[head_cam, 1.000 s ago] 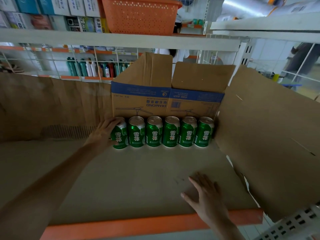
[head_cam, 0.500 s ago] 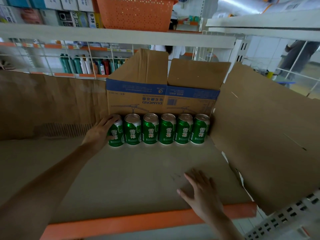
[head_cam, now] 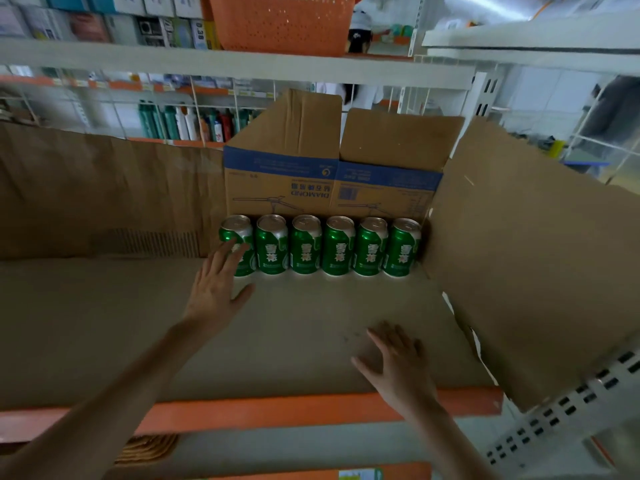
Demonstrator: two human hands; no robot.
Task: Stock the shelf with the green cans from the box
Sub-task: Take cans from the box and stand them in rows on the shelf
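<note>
Several green cans stand upright in one row at the back of the shelf, against a cardboard box with a blue band. My left hand hovers open just in front of the leftmost can, fingers spread, its fingertips overlapping the can's lower front. My right hand lies flat and open on the shelf near its orange front edge, holding nothing.
A large cardboard sheet leans along the right side of the shelf, and brown cardboard lines the back left. An upper shelf holds an orange basket. Bottles stand on a farther aisle behind a wire grid.
My left hand has let go of the leftmost can and drawn back toward me, opening. The right hand has stayed flat on the shelf. The camera shifted slightly.
</note>
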